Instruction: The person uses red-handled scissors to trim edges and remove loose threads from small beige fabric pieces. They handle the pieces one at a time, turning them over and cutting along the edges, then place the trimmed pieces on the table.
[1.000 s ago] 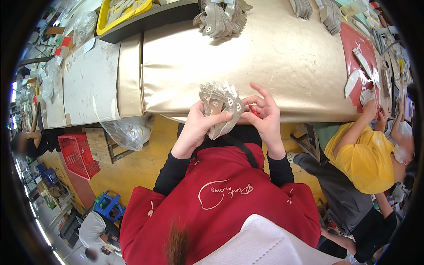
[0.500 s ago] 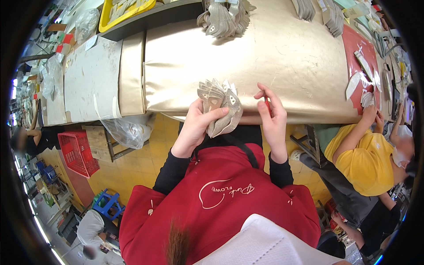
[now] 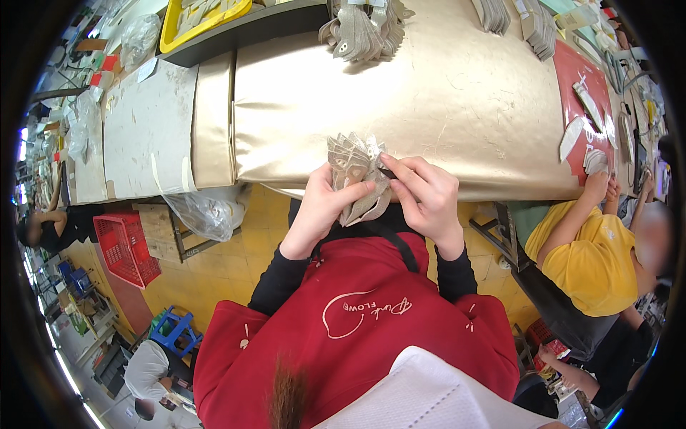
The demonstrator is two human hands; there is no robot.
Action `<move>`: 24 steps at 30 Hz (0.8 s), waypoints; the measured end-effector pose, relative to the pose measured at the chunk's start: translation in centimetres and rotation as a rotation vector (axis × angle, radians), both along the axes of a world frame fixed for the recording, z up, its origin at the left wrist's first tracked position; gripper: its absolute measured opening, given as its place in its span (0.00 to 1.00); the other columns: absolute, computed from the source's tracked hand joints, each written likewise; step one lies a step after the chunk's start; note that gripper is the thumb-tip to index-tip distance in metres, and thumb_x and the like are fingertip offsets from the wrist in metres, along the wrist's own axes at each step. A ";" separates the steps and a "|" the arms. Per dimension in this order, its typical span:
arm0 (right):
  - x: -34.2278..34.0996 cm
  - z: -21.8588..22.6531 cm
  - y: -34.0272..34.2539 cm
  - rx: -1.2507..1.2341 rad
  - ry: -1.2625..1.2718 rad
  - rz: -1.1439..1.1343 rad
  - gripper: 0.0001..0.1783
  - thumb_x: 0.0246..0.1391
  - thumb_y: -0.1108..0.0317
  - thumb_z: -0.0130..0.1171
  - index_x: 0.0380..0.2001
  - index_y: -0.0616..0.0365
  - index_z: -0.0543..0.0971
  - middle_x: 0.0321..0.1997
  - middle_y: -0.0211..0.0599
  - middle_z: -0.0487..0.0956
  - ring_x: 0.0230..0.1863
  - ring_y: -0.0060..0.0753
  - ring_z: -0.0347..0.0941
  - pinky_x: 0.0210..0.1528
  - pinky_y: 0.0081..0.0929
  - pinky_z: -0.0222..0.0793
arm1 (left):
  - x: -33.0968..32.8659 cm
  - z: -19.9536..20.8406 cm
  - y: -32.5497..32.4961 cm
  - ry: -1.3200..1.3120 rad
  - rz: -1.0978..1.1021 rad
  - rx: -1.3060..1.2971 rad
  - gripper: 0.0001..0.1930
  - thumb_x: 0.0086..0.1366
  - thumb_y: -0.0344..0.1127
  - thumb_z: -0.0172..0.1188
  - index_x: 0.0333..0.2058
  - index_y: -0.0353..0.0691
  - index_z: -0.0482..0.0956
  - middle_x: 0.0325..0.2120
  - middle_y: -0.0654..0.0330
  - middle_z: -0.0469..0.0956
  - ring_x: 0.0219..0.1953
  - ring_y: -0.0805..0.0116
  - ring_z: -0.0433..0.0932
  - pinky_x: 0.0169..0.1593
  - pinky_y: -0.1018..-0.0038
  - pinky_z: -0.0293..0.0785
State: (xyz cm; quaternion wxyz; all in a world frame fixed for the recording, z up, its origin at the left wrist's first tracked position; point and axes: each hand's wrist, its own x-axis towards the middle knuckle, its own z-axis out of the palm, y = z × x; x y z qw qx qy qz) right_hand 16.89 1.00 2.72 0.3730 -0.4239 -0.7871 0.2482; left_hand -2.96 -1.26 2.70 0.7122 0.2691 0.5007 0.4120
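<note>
My left hand (image 3: 325,206) is closed round a fanned bundle of thin grey-beige cut pieces (image 3: 348,159), its thumb pressing across the front. The pieces are curved, and some have small holes; they look like fabric or suede. My right hand (image 3: 434,199) is at the bundle's right side, fingers pinched on a small slim tool (image 3: 386,173). Only a dark part of that tool shows now; red showed on it before, and its exact kind is hidden by my fingers. Both hands are just off the near edge of the gold-covered table (image 3: 307,143).
Toward the far edge lies a big bundle of similar grey pieces (image 3: 361,32), with more stacks (image 3: 536,28) to the right. A yellow tray (image 3: 170,28) is at far left. A co-worker in a yellow shirt (image 3: 593,264) sits at right. A red crate (image 3: 125,250) stands on the floor.
My right hand has moved left from beside the bundle to its upper right side, bringing the small tool against the pieces. The bundle has shifted slightly right in my left hand.
</note>
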 end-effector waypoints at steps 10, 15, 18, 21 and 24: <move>-0.1 -1.6 -0.1 0.143 -0.072 -0.035 0.31 0.37 0.77 0.59 0.50 0.47 0.85 0.31 0.34 0.78 0.24 0.35 0.74 0.27 0.30 0.72 | 0.1 -0.1 -0.1 0.025 -0.018 0.034 0.17 0.59 0.27 0.68 0.47 0.32 0.76 0.39 0.59 0.82 0.40 0.76 0.80 0.44 0.77 0.77; -0.1 -1.7 -0.1 0.162 -0.054 -0.048 0.29 0.36 0.78 0.59 0.46 0.48 0.86 0.31 0.35 0.79 0.25 0.35 0.76 0.27 0.30 0.73 | 0.1 -0.1 -0.1 0.032 -0.028 0.023 0.18 0.59 0.27 0.68 0.47 0.32 0.76 0.39 0.60 0.82 0.39 0.76 0.80 0.44 0.77 0.77; -0.3 -1.6 -0.1 0.153 0.006 -0.071 0.23 0.39 0.79 0.61 0.43 0.51 0.86 0.30 0.36 0.79 0.25 0.36 0.77 0.27 0.30 0.73 | 0.2 -0.2 0.0 -0.001 -0.020 0.015 0.18 0.59 0.27 0.68 0.47 0.32 0.76 0.39 0.59 0.82 0.40 0.76 0.80 0.44 0.77 0.77; -0.3 -1.7 -0.2 0.114 0.060 -0.087 0.18 0.42 0.80 0.63 0.40 0.55 0.86 0.30 0.37 0.80 0.25 0.37 0.77 0.26 0.30 0.73 | 0.3 -0.3 0.0 -0.040 -0.007 0.002 0.18 0.60 0.26 0.68 0.48 0.32 0.76 0.40 0.59 0.82 0.40 0.75 0.80 0.45 0.76 0.77; -0.2 -2.0 -0.2 0.096 0.105 -0.095 0.15 0.46 0.81 0.63 0.39 0.58 0.85 0.30 0.39 0.81 0.25 0.38 0.78 0.27 0.29 0.73 | 0.3 -0.3 0.0 -0.056 0.005 -0.022 0.18 0.60 0.26 0.68 0.48 0.31 0.76 0.40 0.58 0.82 0.41 0.74 0.81 0.46 0.75 0.78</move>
